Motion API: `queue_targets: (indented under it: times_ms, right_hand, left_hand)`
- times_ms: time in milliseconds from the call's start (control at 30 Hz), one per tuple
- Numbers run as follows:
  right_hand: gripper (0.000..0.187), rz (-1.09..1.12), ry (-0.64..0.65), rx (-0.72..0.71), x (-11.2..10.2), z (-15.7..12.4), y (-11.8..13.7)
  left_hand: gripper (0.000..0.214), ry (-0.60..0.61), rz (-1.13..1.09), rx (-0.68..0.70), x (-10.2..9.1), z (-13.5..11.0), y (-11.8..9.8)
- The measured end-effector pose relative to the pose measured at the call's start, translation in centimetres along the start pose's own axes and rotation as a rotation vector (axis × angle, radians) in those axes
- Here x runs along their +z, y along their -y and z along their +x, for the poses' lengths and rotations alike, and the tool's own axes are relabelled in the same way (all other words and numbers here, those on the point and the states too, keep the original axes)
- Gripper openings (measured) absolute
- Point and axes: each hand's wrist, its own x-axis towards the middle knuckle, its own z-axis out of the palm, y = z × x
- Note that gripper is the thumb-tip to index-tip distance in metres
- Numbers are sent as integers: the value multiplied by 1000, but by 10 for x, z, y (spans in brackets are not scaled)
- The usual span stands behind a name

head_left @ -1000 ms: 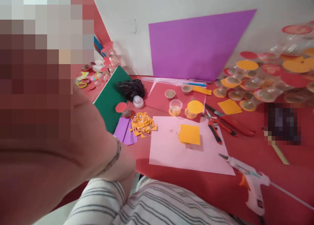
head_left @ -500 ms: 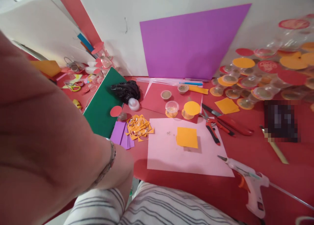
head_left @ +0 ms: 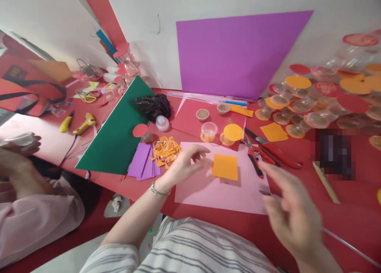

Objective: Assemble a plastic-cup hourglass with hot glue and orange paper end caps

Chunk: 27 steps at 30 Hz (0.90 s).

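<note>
My left hand (head_left: 193, 162) hovers above the pink sheet (head_left: 205, 193), fingers loosely curved and apart, with nothing in them. Just right of its fingertips is a square of orange paper (head_left: 225, 167). My right hand (head_left: 294, 213), somewhat blurred, is over the glue gun; thumb and fingers are apart. Only the dark nozzle of the glue gun (head_left: 264, 192) shows, along with the clear glue stick (head_left: 351, 247) to the right. Beyond the sheet stand small clear plastic cups, one topped by an orange disc (head_left: 233, 132). Red-handled pliers (head_left: 255, 164) lie at the sheet's upper right.
Orange scraps (head_left: 166, 152) and purple paper pieces (head_left: 141, 162) lie left of the sheet. A green board (head_left: 110, 146) leans beyond them. Many cup-and-disc pieces (head_left: 306, 100) are stacked at the right. Another person's hand (head_left: 32, 144) holds a clear cup at far left.
My left arm has swung down from close to the camera, and its hand is now over the pink sheet. My right hand has come into view over the glue gun. The other person now shows.
</note>
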Motion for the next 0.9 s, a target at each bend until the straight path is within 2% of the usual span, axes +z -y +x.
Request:
queue_targets:
  times_ms: [33,100,167,333,467,600,667,733,800,833,900]
  right_hand:
    - [55,-7,5,-49,14,7,1]
    - [64,-73,26,-162,39,15,5]
    - [71,-199,54,-242,59,19,8]
    - [65,-330,82,-293,88,19,9]
    - [63,-310,78,-252,96,20,10]
    - [64,-299,90,-239,81,13,11]
    - [59,-255,7,-209,63,0,6]
    - [42,-234,-127,-77,42,-21,-4]
    - [24,-315,-246,67,21,-49,-17]
    - [22,-363,-263,140,13,-63,-24]
    - [36,-454,-250,295,3,-91,-35]
  left_hand:
    - [30,77,17,-27,9,0,13]
    - [51,157,44,-44,24,3,33]
    - [58,197,49,-26,33,8,44]
    - [45,274,26,23,43,22,51]
    - [30,245,25,-13,50,20,52]
    - [33,142,54,-11,52,12,47]
    - [44,120,83,4,51,9,44]
    - [50,109,125,2,50,9,43]
    - [51,96,167,3,50,9,44]
    - [52,90,182,9,51,10,45]
    - [52,76,192,24,52,12,46]
